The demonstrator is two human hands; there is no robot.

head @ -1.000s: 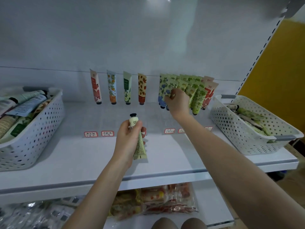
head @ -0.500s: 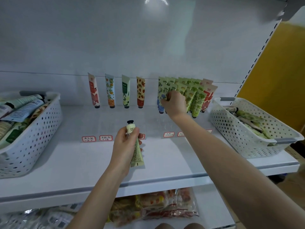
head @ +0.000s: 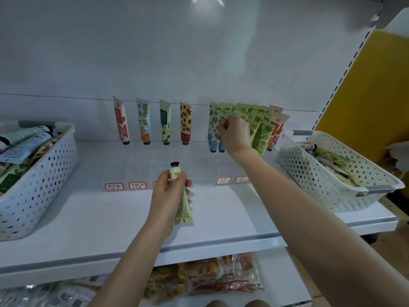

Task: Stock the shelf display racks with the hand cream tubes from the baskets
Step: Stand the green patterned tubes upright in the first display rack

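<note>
My left hand (head: 168, 197) grips a pale yellow-green hand cream tube (head: 182, 202), black cap up, above the middle of the white shelf (head: 106, 218). My right hand (head: 235, 135) reaches to the back of the shelf and pinches a green floral tube (head: 215, 120) in a dense row of green tubes (head: 261, 127) standing cap down in the clear display rack (head: 221, 165). Several single tubes stand further left: red (head: 121, 122), orange-fruit (head: 143, 121), dark green (head: 165, 122) and strawberry (head: 185, 122).
A white perforated basket (head: 35, 185) with mixed tubes sits at the left, another basket (head: 327, 173) with green tubes at the right. Red-framed price labels (head: 125, 186) line the rack front. Bagged snacks (head: 203, 278) lie on the lower shelf.
My right hand has shifted slightly left along the green row, onto the leftmost green tubes. My left hand holds its tube in nearly the same place.
</note>
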